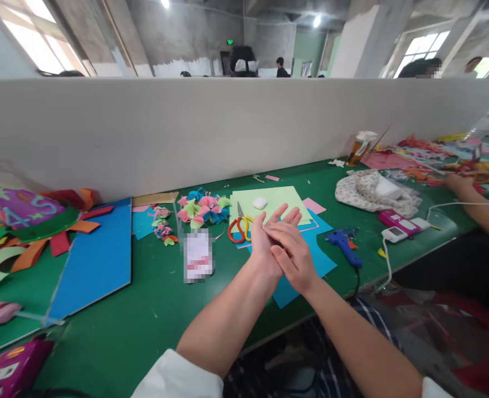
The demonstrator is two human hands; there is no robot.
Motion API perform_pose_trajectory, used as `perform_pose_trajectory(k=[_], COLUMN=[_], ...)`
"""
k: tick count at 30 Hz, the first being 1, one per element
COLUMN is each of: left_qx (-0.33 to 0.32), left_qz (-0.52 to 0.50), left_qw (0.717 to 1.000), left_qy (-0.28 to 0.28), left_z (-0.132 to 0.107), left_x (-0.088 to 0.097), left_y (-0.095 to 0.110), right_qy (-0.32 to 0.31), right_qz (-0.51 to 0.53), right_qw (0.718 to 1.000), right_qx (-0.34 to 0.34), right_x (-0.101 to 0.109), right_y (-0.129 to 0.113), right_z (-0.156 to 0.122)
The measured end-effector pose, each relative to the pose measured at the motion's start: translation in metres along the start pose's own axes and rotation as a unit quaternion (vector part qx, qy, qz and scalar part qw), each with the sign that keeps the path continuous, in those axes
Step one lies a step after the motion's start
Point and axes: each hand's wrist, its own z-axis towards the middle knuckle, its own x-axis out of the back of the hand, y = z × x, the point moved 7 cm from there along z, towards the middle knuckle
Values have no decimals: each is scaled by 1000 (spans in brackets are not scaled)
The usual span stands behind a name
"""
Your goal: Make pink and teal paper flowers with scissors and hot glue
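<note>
In front of me, above the green table (153, 331), my left hand (263, 249) is turned palm up with its fingers stretched out. Across that palm lies my right hand (296, 257), its fingers extended and touching the left one. Nothing shows between them, though the contact area is partly hidden. Just beyond sit scissors (236, 231) with red and yellow handles. A small white rounded object (260, 203) rests on light green paper sheets (284, 198). Blue paper (284, 293) is spread partly beneath my hands.
Left are colourful paper flowers (211, 209), a blurred card (198, 257), a blue board (99, 260) and a decorated party hat (37, 213). A blue glue gun (346, 247) and patterned cloth pouch (358, 190) lie right. Another person's hands (464, 179) hold scissors. A white partition (186, 127) stands behind.
</note>
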Motion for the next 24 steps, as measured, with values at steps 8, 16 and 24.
perform_pose_trajectory(k=[8, 16, 24], left_qx=[79, 136, 214], left_qz=[-23, 175, 173], left_qw=[995, 969, 955], left_qy=[-60, -108, -111], left_z=[-13, -62, -128], left_x=[-21, -27, 32], left_y=[-76, -141, -222], right_qy=[151, 248, 333], right_qz=[19, 130, 271], right_qw=[975, 901, 760], right_qx=[-165, -331, -487], right_x=[68, 192, 253], right_y=[23, 64, 96], right_z=[-53, -129, -238])
